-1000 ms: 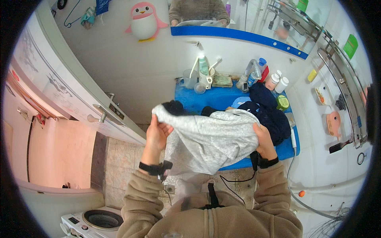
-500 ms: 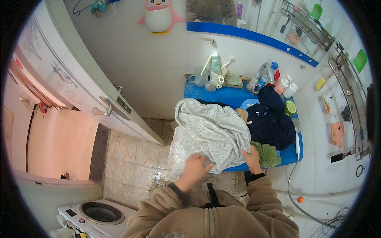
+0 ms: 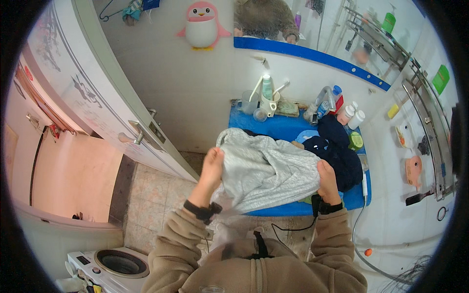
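Observation:
A light grey heathered garment (image 3: 273,168) is stretched between my hands over the blue counter. My left hand (image 3: 211,168) grips its left edge, fingers closed on the cloth. At the right edge my right hand (image 3: 329,178) pinches the same fabric. The garment's middle sags in folds, and its far part rests on the counter. Just beyond my right hand lies a heap of dark navy clothing (image 3: 337,158), with a light blue piece (image 3: 308,135) at its far side. An olive green cloth is mostly hidden beneath the grey one.
The blue counter (image 3: 288,126) carries cups with toothbrushes (image 3: 269,103), a faucet (image 3: 325,97) and several bottles (image 3: 351,115) along its back. To the left stands an open door (image 3: 117,97). A washing machine (image 3: 107,266) sits at lower left. A metal rack (image 3: 430,136) hangs on the right wall.
My left hand has moved up and left, taking hold of the garment's left edge. My right hand has shifted up and right. The garment is now lifted and spread between them.

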Action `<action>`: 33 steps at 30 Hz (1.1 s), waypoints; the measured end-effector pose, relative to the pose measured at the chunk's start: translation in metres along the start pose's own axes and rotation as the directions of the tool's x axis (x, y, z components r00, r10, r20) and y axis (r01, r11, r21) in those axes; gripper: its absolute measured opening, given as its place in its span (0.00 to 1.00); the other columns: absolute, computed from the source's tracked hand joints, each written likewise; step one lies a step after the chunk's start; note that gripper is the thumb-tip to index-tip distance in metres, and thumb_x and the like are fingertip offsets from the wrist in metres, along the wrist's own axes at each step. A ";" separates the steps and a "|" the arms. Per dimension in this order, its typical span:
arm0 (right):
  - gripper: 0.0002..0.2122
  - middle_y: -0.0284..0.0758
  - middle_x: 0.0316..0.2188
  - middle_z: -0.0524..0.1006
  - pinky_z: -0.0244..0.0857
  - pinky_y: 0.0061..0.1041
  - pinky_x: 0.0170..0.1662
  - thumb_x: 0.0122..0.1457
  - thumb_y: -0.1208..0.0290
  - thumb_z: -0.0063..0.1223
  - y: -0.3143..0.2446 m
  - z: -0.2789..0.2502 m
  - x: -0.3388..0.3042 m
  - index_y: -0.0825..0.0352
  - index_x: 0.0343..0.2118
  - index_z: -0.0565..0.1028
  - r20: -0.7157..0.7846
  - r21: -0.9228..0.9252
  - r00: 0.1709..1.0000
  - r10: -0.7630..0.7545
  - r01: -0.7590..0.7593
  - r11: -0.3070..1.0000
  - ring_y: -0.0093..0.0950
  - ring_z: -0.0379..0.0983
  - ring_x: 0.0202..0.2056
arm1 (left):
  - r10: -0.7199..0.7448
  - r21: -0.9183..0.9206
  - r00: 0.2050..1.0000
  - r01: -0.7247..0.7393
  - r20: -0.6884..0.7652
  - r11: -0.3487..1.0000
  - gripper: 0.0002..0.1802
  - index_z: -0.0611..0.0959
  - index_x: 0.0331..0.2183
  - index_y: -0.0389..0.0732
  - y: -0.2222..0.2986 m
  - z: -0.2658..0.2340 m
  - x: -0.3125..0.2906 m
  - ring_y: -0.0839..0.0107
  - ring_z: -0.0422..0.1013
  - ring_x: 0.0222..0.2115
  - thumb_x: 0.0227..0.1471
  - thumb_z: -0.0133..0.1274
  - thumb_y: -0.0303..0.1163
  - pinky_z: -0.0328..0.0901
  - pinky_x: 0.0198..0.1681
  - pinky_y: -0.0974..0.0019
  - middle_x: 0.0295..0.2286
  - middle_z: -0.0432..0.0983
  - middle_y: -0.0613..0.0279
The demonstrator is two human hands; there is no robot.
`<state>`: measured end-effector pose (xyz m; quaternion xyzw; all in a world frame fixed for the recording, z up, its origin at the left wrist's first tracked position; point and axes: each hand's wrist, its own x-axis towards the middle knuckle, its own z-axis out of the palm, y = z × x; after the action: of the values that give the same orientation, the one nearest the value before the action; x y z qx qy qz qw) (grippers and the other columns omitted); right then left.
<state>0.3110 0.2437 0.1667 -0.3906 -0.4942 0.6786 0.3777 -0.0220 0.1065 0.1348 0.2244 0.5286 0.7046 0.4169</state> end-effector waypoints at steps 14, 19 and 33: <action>0.26 0.43 0.59 0.61 0.60 0.34 0.55 0.59 0.70 0.52 0.090 -0.067 -0.026 0.69 0.59 0.60 -0.203 0.162 0.926 0.319 -0.290 0.943 0.37 0.63 0.56 | -0.236 0.371 0.961 0.168 0.146 0.913 0.42 0.57 0.60 0.29 -0.032 -0.057 0.000 0.60 0.59 0.57 0.54 0.55 0.42 0.54 0.59 0.60 0.57 0.59 0.51; 0.30 0.47 0.61 0.55 0.53 0.40 0.59 0.53 0.68 0.59 0.083 -0.044 -0.041 0.66 0.58 0.63 -0.166 -0.862 0.982 -0.089 -0.101 0.497 0.45 0.53 0.60 | 0.180 0.849 0.904 -0.426 0.387 0.313 0.36 0.71 0.52 0.33 -0.076 -0.069 -0.066 0.54 0.65 0.52 0.45 0.61 0.43 0.59 0.54 0.60 0.54 0.64 0.42; 0.21 0.41 0.54 0.66 0.63 0.37 0.49 0.49 0.73 0.61 0.072 0.080 0.000 0.65 0.48 0.73 0.382 -0.859 0.886 -0.263 0.445 0.254 0.42 0.64 0.53 | 0.213 0.542 0.964 -0.267 0.161 0.797 0.18 0.78 0.28 0.32 0.026 -0.031 -0.031 0.71 0.65 0.21 0.56 0.50 0.39 0.63 0.28 0.65 0.18 0.70 0.54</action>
<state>0.2294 0.1974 0.1132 -0.3567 -0.8928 0.2004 0.1887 -0.0375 0.0617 0.1528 0.4336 0.6590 0.5550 0.2638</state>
